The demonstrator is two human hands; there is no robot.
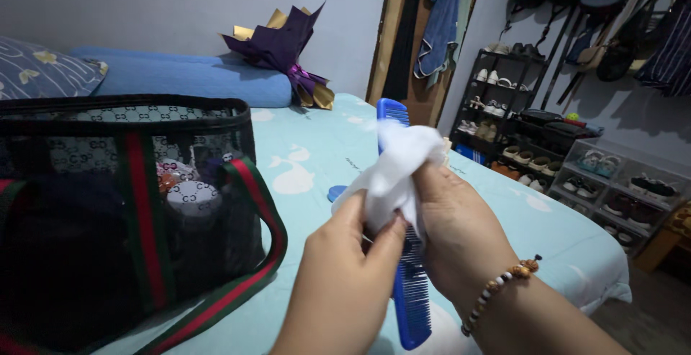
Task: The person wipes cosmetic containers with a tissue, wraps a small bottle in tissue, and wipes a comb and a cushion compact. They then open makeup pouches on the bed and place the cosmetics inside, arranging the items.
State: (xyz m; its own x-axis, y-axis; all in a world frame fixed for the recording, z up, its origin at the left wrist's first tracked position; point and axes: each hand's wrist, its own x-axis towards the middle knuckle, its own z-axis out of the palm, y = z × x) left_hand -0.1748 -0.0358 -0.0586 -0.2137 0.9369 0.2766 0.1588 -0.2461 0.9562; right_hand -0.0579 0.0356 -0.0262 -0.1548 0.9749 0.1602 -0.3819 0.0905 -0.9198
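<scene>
Left hand [345,269]: closed in a pinch, thumb and fingers gripping the white cloth [394,171] against the blue comb [409,269].
Right hand [453,233]: closed around the cloth and the comb's upper half; a beaded bracelet [500,283] sits on its wrist.
Blue comb: held upright between both hands, its top poking out above the cloth, its toothed lower end hanging below the hands.
White cloth: bunched around the comb's middle, just above the left thumb.
Mesh bag [122,211]: to the left of the left hand, on the bed [324,153], black with red and green straps, small items inside.
Purple and gold wrapping [284,49]: beyond the hands, by the blue bolster [187,78].
Shoe rack [504,117]: beyond the right hand.
</scene>
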